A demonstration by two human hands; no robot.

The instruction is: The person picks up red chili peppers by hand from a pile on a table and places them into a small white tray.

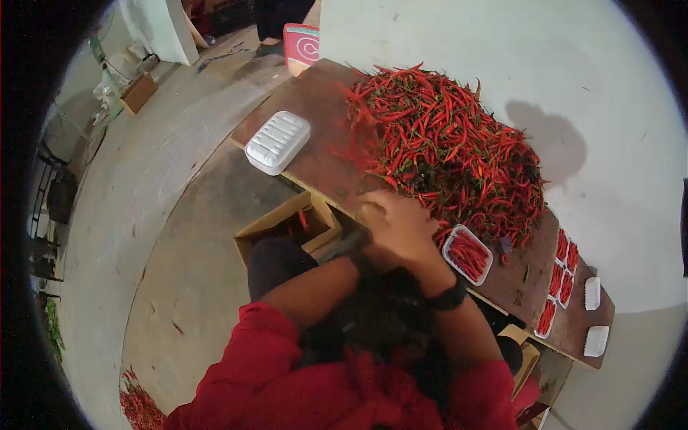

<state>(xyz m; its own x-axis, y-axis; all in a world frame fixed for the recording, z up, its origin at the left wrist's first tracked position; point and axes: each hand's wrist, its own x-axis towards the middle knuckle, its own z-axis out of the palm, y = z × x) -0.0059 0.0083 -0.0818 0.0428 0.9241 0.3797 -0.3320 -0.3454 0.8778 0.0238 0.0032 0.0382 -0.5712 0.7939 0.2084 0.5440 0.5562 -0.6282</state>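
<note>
My left hand (380,249) and my right hand (410,233) are together, overlapping, over the near edge of the brown table (315,107). Both are smeared by motion, and their fingers cannot be told apart; no held thing can be made out. Just beyond them lies a big heap of red chili peppers (451,136), blurred at its left side. To the right of my hands, a white tray (489,266) holds several red chilies (467,256). Below and left of my hands stands an open cardboard box (272,221) with a few chilies inside.
A stack of white trays (278,142) sits at the table's left end. Several filled chili trays (547,319) stand on the right, with white trays (596,340) beyond them. The pale wall (616,236) borders the table's far side. More chilies (138,405) lie on the floor, lower left.
</note>
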